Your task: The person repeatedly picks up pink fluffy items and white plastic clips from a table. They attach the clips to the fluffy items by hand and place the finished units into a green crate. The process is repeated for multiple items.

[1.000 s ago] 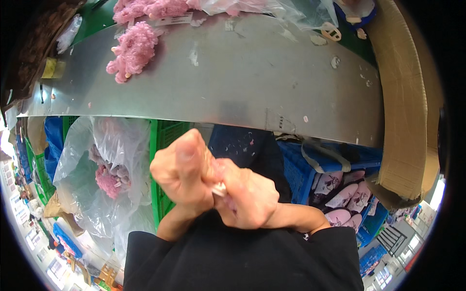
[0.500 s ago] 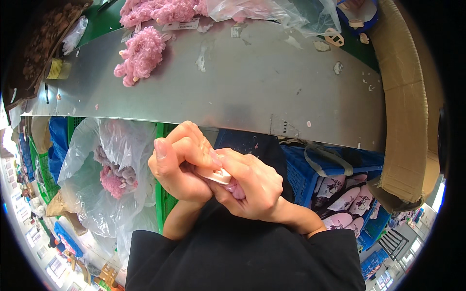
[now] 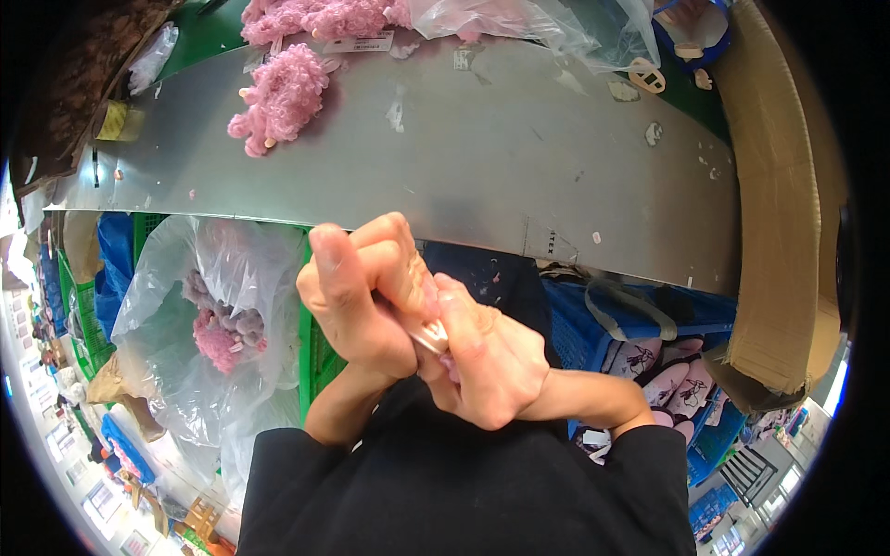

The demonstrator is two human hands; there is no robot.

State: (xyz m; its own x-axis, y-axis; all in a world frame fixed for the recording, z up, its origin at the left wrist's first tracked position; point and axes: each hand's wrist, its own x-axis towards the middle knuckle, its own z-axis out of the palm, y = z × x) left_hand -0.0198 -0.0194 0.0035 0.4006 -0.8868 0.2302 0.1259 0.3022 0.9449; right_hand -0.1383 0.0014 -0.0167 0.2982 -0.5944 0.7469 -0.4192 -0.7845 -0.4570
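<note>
Close in front of my chest, both hands meet around a small cream plastic-looking piece [image 3: 432,337]. My left hand [image 3: 362,301] is closed, its curled fingertips pressing on the piece from the left. Wrapped round it from the right is my right hand [image 3: 491,361], with its thumb along the top. A bit of pink material [image 3: 450,367] peeks out beneath the piece, inside the right hand's grip. Fingers cover most of both things, so their full shape is hidden. Beyond the hands, a curly pink plush item [image 3: 286,100] lies on the metal tabletop [image 3: 445,153].
More pink plush [image 3: 324,17] and clear plastic [image 3: 538,28] lie at the back. Left below stands a green crate [image 3: 315,371] beside a clear bag [image 3: 176,371] of plush. Blue crates [image 3: 565,324] with pink printed pieces and a tall cardboard box [image 3: 774,204] flank the right.
My left hand has turned, its thumb pointing more upward, and the right hand has closed further over the cream piece. Less of the piece shows now. The view has shifted slightly.
</note>
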